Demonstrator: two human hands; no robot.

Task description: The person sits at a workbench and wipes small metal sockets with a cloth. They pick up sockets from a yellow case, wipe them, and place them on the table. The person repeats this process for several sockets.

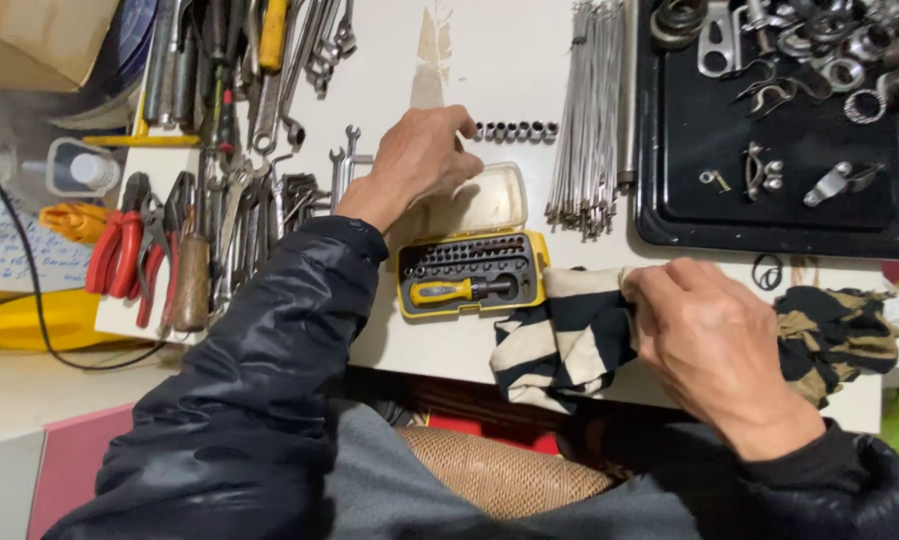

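Left hand: my left hand point(425, 160) reaches forward over the white tabletop point(510, 60), fingers curled loosely, fingertips just beside the near end of a short row of small dark metal sockets point(516, 130). I cannot tell whether a socket is already pinched, since the knuckles hide the tips.

Right hand: my right hand point(715, 340) lies on a black-and-cream striped cloth rag point(560, 340) at the table's front edge, fingers bent and bunching the fabric under them. It has hold of the cloth and nothing else that I can see.

Kit: an open yellow plastic screwdriver case point(473, 270) sits between the two hands, its clear lid point(485, 200) folded back under my left wrist. Inside lie a yellow-handled driver point(460, 290) and rows of dark bits.

Surroundings: a bundle of thin silver spokes point(590, 110) lies right of the sockets; a black tray of small metal bike parts point(780, 200) stands beyond it. Red-handled pliers point(120, 245) and loose spanners point(260, 90) lie well to the left.

Step in hand: I judge this to be the picking of a socket from the row, with the rag held ready.

Next move: as I read it, a fine two-finger pinch on one socket, lifted straight up so the neighbours stay lined up, and the wrist kept off the clear lid.
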